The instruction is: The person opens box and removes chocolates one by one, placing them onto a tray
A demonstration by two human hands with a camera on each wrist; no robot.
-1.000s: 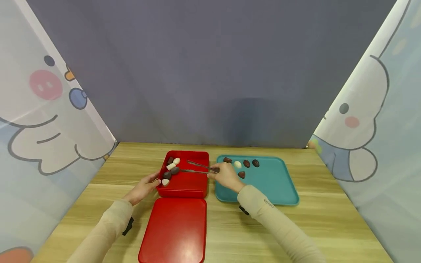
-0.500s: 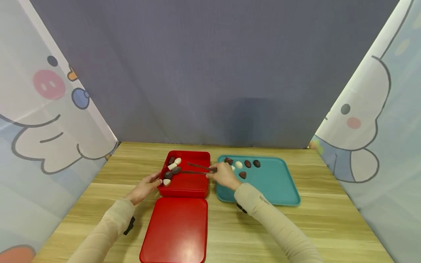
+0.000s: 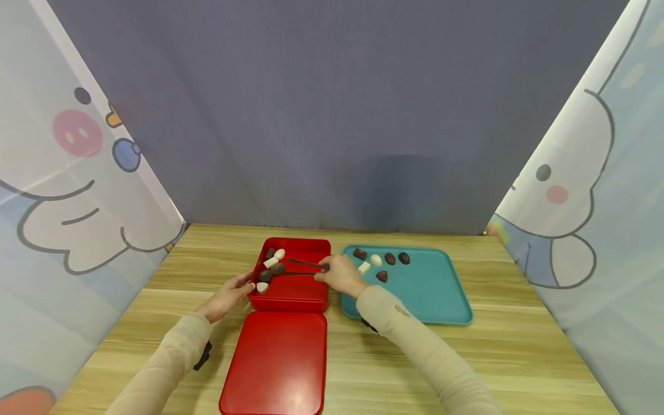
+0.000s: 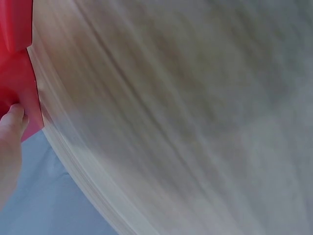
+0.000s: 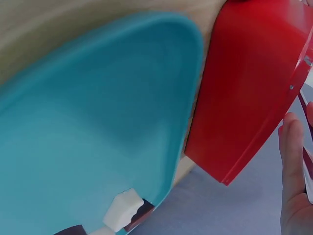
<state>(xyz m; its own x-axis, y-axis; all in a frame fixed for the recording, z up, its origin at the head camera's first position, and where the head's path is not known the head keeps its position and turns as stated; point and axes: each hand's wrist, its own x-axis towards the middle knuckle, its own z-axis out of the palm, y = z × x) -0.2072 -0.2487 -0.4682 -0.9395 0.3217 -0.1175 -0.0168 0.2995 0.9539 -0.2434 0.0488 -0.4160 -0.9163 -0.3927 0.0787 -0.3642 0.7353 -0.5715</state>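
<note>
My left hand (image 3: 230,295) touches the left side of the red box (image 3: 298,297); in the left wrist view a fingertip (image 4: 17,110) presses its outer wall. My right hand (image 3: 342,274) holds a pair of slim dark tongs (image 3: 306,263) over the box's right rim. The two arms of the tongs stand apart and point left into the box, and nothing shows between them. Along the box's left side lie several chocolates, brown and white. One dark oval chocolate (image 3: 278,268) sits by the lower tip of the tongs; whether they touch is unclear.
A teal tray (image 3: 436,300) stands right of the box, with several chocolates toward its back left, among them a white block (image 3: 364,267) and a brown triangular one (image 3: 382,276). In front of the box lies a flat red lid (image 3: 277,363) on the wooden table (image 3: 519,357).
My right hand and the tongs have moved left, deeper over the box. The white block on the tray, earlier covered by the hand, now shows. My left hand has stayed at the box.
</note>
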